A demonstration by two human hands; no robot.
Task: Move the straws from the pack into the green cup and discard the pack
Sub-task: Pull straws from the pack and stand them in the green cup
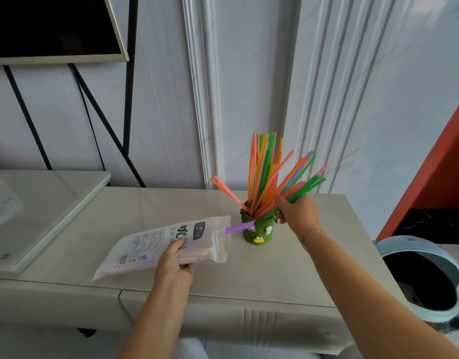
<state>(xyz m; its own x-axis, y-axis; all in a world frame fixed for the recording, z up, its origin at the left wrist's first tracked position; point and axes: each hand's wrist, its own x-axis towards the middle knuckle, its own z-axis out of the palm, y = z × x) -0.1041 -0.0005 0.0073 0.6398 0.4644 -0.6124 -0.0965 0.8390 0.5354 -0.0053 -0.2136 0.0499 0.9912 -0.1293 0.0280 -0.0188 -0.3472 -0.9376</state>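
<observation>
A green cup (259, 233) with small figures on its side stands on the beige cabinet top (145, 203). Many coloured straws (264, 172) fan out of it. My right hand (297, 212) is closed around a bunch of these straws at the cup's right rim, their lower ends inside the cup. My left hand (175, 263) grips the white plastic pack (161, 244) above the cabinet top, left of the cup, its open end toward the cup. A purple straw (240, 227) sticks out of the pack's mouth and reaches the cup's side.
A pale blue bin (427, 278) with a dark opening stands on the floor at the right. A raised white surface (42, 203) lies at the left, with a dark screen (55, 27) on a black stand above it. The wall is right behind the cup.
</observation>
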